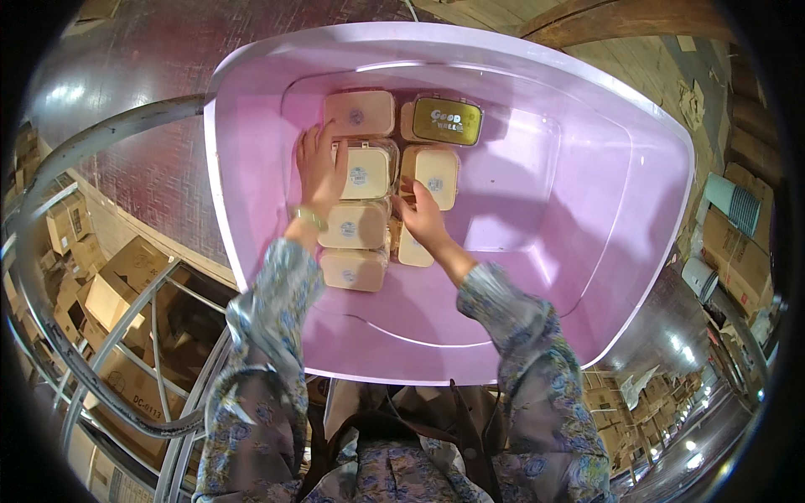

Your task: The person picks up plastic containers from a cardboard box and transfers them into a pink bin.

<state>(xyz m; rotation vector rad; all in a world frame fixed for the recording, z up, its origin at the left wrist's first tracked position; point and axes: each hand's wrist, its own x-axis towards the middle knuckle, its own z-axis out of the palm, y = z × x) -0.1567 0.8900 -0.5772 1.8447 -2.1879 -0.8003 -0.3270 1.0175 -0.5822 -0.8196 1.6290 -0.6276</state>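
Note:
My left hand is over the left side of a cream lunch box, thumb near its edge and fingers spread. Its contact with the box is hard to tell. My right hand reaches in from the other side, fingers apart, partly covering a cream box and one below it. Nothing shows between its fingers. Further cream boxes lie in the same left column: one above, and two below. A box with an olive-green lid bears white lettering.
All the boxes lie in a large pink plastic tub with high walls. A curved metal tube frame stands at its left. Cardboard cartons lie beyond it; others are on the right. A brown wooden piece is behind the tub.

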